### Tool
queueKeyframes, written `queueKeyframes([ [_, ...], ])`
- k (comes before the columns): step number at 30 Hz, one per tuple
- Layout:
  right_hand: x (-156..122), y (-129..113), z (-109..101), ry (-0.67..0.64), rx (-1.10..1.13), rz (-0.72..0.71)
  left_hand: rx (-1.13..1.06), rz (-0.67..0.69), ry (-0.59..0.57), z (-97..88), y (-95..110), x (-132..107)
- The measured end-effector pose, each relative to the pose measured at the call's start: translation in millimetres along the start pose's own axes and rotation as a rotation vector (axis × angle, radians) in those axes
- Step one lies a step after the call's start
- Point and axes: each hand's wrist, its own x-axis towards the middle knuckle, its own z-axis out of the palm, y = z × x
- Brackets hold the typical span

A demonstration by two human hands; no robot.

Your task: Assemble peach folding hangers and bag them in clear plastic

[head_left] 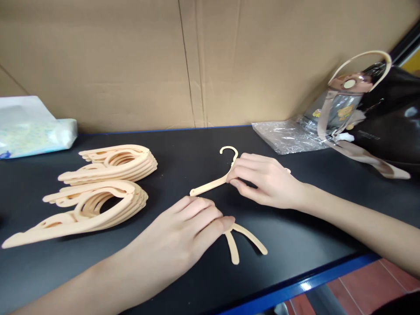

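Near the middle of the black table lies a cream plastic hanger with its hook pointing away from me. My right hand is closed over the hanger's middle just below the hook, and a small tip shows beyond the knuckles. Closer to me, my left hand is closed on cream curved hanger arms. Two of their ends fan out past the thumb. My left fingers hide the rest of that piece, and whether it joins the other hanger cannot be seen.
Two stacks of folded cream hangers, a rear stack and a front stack, lie at the left. Behind them sits a plastic-wrapped packet. At the right are a clear bag, a strapped water bottle and a black bag. Cardboard stands behind.
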Motion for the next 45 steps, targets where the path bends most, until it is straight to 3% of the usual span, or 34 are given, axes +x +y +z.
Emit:
queueKeyframes([
  [10, -2, -8, -1, -0.039, 0.236, -0.128, -0.309, -0.236, 0.152, 2.0, -8, 1],
  [18, -6, -22, 3, -0.123, 0.357, -0.088, -0.863, -0.796, 0.235, -7.1, -7, 13],
  [22, -4, -35, 5, -0.084, 0.358, -0.184, -1.193, -0.951, 0.273, -12.3, -8, 17],
  [26, -2, -42, 6, -0.035, 0.302, -0.259, -1.359, -0.998, 0.256, -13.1, -8, 14],
  [31, -3, -46, 8, -0.023, 0.263, -0.266, -1.457, -0.946, 0.172, -11.5, -4, 13],
  [36, -1, -38, 5, 0.115, 0.298, -0.274, -1.494, -0.92, 0.191, -9.8, -2, 14],
  [40, -1, -14, 0, 0.117, 0.113, -0.115, -1.43, -0.92, 0.2, -11.3, -4, 16],
  [45, -1, 19, 7, 0.005, -0.06, 0.049, -1.142, -1.001, 0.193, -14.3, -8, 15],
])
